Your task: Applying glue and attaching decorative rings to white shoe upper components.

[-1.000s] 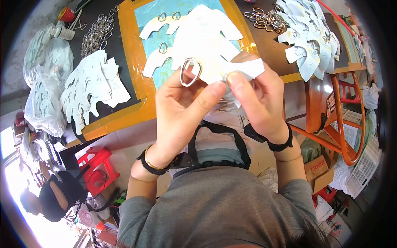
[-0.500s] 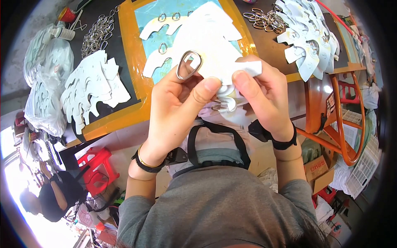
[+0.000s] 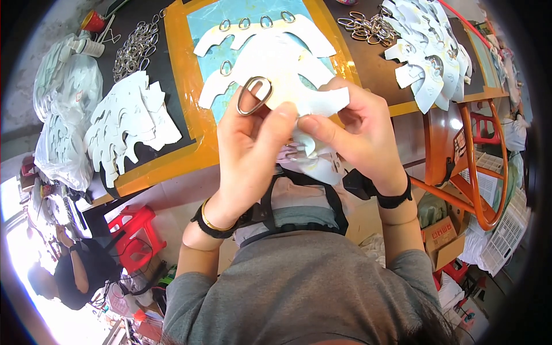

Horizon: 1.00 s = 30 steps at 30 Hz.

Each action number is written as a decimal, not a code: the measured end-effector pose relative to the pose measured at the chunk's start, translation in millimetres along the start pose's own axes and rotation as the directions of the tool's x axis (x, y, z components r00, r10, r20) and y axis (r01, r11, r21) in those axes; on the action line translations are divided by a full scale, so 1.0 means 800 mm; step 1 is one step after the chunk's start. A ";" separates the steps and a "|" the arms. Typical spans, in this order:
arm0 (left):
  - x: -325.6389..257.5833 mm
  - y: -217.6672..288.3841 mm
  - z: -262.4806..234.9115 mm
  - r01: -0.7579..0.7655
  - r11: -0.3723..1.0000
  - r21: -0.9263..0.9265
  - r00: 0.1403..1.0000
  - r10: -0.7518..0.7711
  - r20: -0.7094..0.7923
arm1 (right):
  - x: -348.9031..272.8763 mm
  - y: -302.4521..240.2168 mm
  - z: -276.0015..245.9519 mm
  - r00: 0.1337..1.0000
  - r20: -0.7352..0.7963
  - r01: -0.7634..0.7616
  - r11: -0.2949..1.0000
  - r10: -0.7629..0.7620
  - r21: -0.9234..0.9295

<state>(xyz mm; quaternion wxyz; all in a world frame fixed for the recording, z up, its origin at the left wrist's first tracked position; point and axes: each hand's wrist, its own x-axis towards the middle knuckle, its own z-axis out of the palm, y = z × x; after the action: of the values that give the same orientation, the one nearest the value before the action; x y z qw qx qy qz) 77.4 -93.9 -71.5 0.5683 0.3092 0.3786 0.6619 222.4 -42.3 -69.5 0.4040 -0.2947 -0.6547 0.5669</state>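
Close together over the table's near edge, both hands pinch one white scalloped sheet piece [image 3: 325, 102]. My left hand [image 3: 247, 149] is closed, thumb pressing on the piece. An oval metal ring [image 3: 269, 91] sits at that hand's index finger, standing out in front of it. My right hand [image 3: 365, 135] is closed too, its thumb folding part of the piece next to the left thumb. Below the fingers hang curled tabs of white sheet, partly hidden. Behind, on a blue sheet [image 3: 198, 26], lies a white strip [image 3: 310, 34] with several oval rings along its upper edge.
At left are a stack of white cutouts [image 3: 123, 123], a pile of metal rings [image 3: 135, 49] and plastic bags [image 3: 63, 144]. More rings [image 3: 368, 29] and ringed white pieces [image 3: 428, 63] lie at right. An orange chair [image 3: 489, 172] stands right; a person [image 3: 83, 270] sits lower left.
Both hands have shifted slightly, the right one moving left and down. The piece has moved lower, uncovering more rings on the strip behind. The ring at my left finger has tilted.
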 end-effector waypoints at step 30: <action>0.047 -0.039 0.020 -0.541 0.191 0.819 0.830 0.280 0.483 | 0.031 0.033 -0.112 0.886 0.215 -0.233 0.797 0.410 -0.558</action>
<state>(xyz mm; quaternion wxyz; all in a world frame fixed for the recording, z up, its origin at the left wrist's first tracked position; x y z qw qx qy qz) 101.1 -52.5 -90.2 0.1205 0.7404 0.5229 0.4048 285.5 28.6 -88.1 0.0922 -0.4028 -0.7789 0.4717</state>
